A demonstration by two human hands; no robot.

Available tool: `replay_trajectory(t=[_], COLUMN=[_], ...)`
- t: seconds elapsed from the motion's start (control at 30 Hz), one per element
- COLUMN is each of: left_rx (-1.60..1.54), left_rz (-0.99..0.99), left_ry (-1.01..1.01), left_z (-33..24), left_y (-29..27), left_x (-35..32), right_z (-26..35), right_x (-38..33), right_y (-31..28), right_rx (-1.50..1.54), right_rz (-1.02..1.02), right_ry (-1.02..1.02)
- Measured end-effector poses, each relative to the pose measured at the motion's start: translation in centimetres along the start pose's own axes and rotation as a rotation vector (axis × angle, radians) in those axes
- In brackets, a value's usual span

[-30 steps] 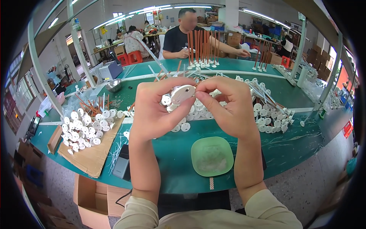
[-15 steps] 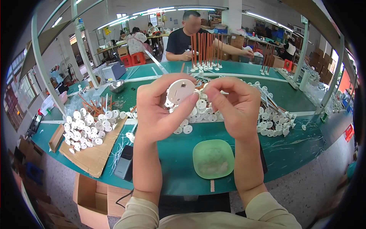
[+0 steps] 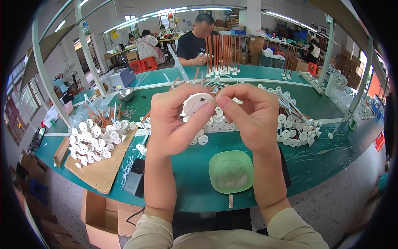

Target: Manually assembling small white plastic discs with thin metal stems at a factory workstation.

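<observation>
Held up over the bench, a white round disc (image 3: 194,107) with a small square dark slot sits between the thumb and fingers of my left hand (image 3: 165,120). My right hand (image 3: 255,118) is closed in a pinch at the disc's right edge, its thumb tip nearly meeting my left thumb. What lies between those right fingertips is too small to make out. Behind both hands, partly hidden, is a heap of similar white discs (image 3: 216,121). Below and between my forearms stands a light green square bowl (image 3: 214,164) with pale, fluffy-looking contents.
More white discs lie piled on cardboard (image 3: 99,176) at left and in another heap (image 3: 296,135) at right. A grey phone-like device (image 3: 133,178) rests near the front edge. Brown rods (image 3: 226,52) stand upright across the bench, before a seated co-worker (image 3: 190,47). A metal bowl (image 3: 125,94) sits at back left.
My right hand has come slightly left, closer to the disc, which has tilted a little. The co-worker's outstretched arm has drawn back in, and their head is lowered.
</observation>
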State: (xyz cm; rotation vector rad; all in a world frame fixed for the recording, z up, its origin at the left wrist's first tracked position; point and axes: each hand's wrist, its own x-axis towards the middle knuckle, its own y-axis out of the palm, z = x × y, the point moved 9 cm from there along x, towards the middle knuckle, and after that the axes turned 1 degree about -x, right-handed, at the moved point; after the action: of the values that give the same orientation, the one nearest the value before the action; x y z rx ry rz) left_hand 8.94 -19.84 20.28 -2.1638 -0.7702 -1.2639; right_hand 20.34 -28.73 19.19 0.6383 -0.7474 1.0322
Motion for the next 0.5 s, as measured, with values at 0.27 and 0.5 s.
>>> replay_trajectory(t=[0.27,0.5], left_rx=[0.029,0.08], left_rz=[0.049,0.121], left_ry=[0.011,0.023], left_z=[0.12,-0.02], left_y=[-0.01,0.24], left_x=[-0.01,-0.05], right_z=[-0.26,-0.14], right_x=[0.21,-0.18], right_y=[-0.67,-0.45], right_rx=[-0.041,-0.093], right_rz=[0.043,0.052], right_ry=[0.026,0.049])
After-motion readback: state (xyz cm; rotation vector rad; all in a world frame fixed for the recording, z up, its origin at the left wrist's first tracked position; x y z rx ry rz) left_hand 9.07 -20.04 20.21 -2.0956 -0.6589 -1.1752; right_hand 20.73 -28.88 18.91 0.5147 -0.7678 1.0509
